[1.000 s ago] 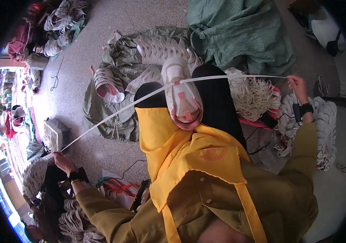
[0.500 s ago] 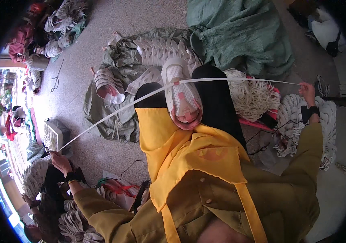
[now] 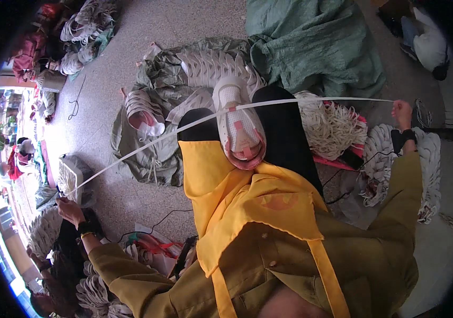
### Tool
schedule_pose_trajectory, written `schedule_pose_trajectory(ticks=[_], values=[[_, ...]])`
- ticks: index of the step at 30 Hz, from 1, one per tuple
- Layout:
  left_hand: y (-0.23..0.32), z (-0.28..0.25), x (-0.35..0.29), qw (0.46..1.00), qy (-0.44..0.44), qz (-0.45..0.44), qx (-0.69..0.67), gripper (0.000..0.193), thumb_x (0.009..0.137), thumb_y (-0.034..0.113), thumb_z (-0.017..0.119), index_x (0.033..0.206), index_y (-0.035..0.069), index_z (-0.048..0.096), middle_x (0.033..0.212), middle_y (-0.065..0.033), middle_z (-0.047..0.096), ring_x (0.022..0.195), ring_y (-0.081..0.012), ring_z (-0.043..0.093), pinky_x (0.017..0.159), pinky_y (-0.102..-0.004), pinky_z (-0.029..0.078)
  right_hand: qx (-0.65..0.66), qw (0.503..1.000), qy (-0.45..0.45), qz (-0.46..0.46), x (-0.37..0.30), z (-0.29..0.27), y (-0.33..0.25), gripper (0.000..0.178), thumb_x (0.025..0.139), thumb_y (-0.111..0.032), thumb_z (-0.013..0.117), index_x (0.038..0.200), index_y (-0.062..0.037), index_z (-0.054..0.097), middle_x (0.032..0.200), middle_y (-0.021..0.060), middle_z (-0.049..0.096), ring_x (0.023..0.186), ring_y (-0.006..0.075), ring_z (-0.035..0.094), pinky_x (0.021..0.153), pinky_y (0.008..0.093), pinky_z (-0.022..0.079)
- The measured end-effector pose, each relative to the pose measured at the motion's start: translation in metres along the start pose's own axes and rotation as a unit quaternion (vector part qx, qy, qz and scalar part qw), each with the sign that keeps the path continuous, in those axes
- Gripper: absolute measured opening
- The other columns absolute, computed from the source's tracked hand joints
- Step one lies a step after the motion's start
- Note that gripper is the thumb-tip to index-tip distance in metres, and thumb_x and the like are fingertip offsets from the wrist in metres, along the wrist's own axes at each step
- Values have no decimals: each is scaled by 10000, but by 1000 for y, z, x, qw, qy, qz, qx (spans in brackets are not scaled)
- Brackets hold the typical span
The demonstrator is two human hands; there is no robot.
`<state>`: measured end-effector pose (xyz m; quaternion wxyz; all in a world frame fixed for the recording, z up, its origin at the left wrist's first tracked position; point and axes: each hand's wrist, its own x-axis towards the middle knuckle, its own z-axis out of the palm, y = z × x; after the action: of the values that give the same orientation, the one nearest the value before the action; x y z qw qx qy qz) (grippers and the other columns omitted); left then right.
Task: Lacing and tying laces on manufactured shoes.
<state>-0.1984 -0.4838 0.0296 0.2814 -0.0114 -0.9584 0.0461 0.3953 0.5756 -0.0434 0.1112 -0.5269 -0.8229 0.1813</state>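
Head camera view: left hand (image 3: 71, 210) and right hand (image 3: 402, 113), spread wide, each grip a white lace (image 3: 268, 103) drawn taut across a white-and-pink shoe (image 3: 245, 135). The shoe rests between black-clad legs (image 3: 284, 130), against a yellow apron (image 3: 202, 169). Heaped laces (image 3: 332, 127) lie rightward.

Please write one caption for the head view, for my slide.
Left hand and right hand hold a lace outstretched across a shoe.

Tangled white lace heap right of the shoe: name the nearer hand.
Right. The right hand is right of the heap, at one end of the stretched lace; the left hand is farther, beyond the shoe.
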Motion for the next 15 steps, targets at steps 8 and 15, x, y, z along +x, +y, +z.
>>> schedule_pose_trajectory(ticks=[8,15], values=[[3,9,7,998,31,-60,16,120,893,132,617,915,14,624,898,-241,693,859,-434,669,757,-525,498,25,1000,7,12,18,-8,-5,168,972,-151,604,960,-14,700,734,50,673,594,123,652,534,279,549],[5,-2,18,996,28,-80,-8,148,865,143,632,941,18,650,898,-201,707,876,-393,676,793,-519,493,38,998,36,-26,18,-3,-16,160,972,-145,597,959,-11,682,743,50,662,611,125,652,559,279,553]])
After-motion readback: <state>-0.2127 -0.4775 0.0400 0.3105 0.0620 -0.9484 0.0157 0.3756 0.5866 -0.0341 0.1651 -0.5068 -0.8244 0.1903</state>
